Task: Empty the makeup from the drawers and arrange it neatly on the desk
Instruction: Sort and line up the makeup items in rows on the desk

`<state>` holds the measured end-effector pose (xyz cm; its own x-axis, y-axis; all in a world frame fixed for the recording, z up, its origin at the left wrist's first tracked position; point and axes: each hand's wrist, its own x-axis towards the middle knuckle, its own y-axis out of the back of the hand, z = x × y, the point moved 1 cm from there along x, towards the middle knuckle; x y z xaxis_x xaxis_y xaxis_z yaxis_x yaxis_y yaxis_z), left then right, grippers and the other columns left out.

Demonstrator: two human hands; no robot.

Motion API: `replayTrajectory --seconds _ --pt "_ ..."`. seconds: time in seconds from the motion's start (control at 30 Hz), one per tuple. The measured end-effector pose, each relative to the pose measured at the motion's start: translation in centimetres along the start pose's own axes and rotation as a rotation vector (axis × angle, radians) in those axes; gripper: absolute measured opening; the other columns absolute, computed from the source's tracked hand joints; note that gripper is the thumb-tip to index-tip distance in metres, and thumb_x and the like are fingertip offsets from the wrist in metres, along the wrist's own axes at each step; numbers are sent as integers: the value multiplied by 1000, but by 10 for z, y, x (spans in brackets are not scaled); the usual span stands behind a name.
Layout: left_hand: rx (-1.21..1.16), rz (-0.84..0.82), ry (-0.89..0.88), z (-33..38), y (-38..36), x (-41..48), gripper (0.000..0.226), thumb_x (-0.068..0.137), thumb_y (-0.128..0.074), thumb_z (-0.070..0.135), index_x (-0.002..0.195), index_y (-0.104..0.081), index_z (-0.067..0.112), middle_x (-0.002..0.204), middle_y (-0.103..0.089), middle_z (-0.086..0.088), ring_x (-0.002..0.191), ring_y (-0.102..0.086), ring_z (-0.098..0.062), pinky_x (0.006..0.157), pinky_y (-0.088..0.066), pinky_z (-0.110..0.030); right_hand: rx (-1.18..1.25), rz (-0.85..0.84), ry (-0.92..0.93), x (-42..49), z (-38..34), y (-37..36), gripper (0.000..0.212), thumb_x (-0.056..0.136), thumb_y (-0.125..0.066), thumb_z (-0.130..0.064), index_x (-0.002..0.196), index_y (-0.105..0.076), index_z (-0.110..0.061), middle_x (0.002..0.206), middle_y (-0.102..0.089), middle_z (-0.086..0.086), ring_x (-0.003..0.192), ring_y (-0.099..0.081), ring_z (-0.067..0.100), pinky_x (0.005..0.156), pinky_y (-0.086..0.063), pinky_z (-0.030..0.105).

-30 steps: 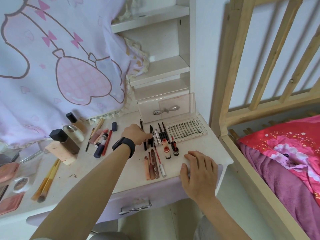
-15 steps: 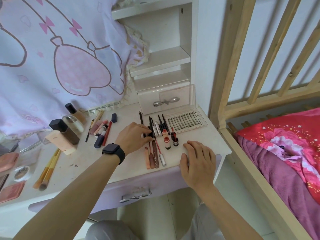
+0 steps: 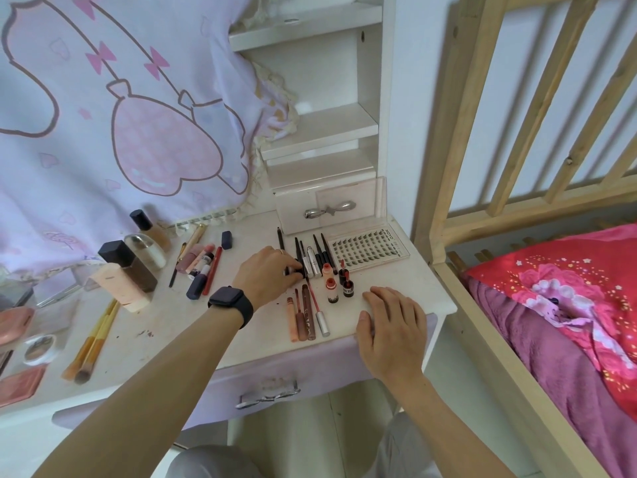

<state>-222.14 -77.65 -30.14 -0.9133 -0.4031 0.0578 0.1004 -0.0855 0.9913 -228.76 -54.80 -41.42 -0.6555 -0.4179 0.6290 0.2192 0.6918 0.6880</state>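
Now | right hand (image 3: 393, 326) flat at desk (image 3: 431, 294) edge | left hand (image 3: 269, 276) touches pencils (image 3: 299, 250)

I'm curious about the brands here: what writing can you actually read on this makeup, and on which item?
"XOYO": on the right edge of the clear plastic false-lash tray.
Too blurred to read: print on the small red-capped bottles, the brown lip gloss tubes and the pink tube's black label.
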Motion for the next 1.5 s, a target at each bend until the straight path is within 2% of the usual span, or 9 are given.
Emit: replayTrajectory --seconds 0.23,0.47,0.63,0.77,0.87,0.97,1.1,1.37,1.5 --pt "-43 56 48 -7 7 -15 28 101 -50 39 121 -69 34 121 -67 7 111 -55 -15 82 -47 -30 4 -15 11 1 0 5 35 96 -48 -30 116 -71 -12 125 -68 4 119 -61 26 103 -44 47" --pt "-83 201 134 -33 8 -75 33 100 -50 41 129 -64 34 130 -65 8 118 -56 -17 90 -49 -32 75 -241 -8 1 -4 35 49 96 -40 -42 126 -69 -15 135 -65 2 133 -54 23 115 -38 46" --pt "-108 208 249 -68 0 -116 35 100 -48 46 131 -62 36 133 -62 12 122 -54 -15 97 -49 -32 187 -184 175 6 -61 57 41 94 -47 -39 117 -73 -16 120 -71 -4 119 -60 16 101 -51 38" --pt "-128 202 330 -96 2 -133 37 101 -47 46 133 -60 35 136 -59 9 119 -52 -16 97 -47 -32 245 -223 282 13 -122 46 39 93 -48 -39 116 -73 -21 121 -70 -10 119 -58 9 101 -50 32" --pt "-124 200 351 -116 6 -133 38 101 -46 47 135 -58 36 136 -58 9 118 -52 -15 95 -47 -31 215 -388 303 21 -160 24 51 93 -36 -46 127 -67 -24 136 -63 -9 133 -50 9 109 -40 30" --pt "-94 228 346 -133 12 -123 36 99 -48 47 132 -59 36 131 -61 9 114 -55 -15 93 -49 -32 137 -643 325 30 -186 -4 70 92 -14 -54 148 -46 -27 158 -38 -9 149 -25 10 121 -24 32" --pt "-85 225 382 -148 14 -102 41 97 -50 52 132 -56 32 124 -63 3 112 -56 -19 86 -52 -32 74 -776 318 48 -202 -41 53 105 -31 -40 154 -34 -21 165 -24 0 153 -15 19 123 -15 34" --pt "-276 165 482 -165 8 -58 53 94 -47 57 142 -40 33 124 -58 -3 108 -58 -24 85 -53 -37 91 -570 224 82 -203 -110 38 98 -38 -33 123 -60 -15 128 -56 4 118 -47 27 102 -40 37" --pt "-267 113 479 -172 1 -47 58 92 -48 56 144 -36 31 120 -62 -1 103 -62 -25 80 -54 -37 107 -585 105 125 -211 -142 39 101 -39 -26 137 -50 -17 133 -56 9 120 -48 30 103 -36 37"
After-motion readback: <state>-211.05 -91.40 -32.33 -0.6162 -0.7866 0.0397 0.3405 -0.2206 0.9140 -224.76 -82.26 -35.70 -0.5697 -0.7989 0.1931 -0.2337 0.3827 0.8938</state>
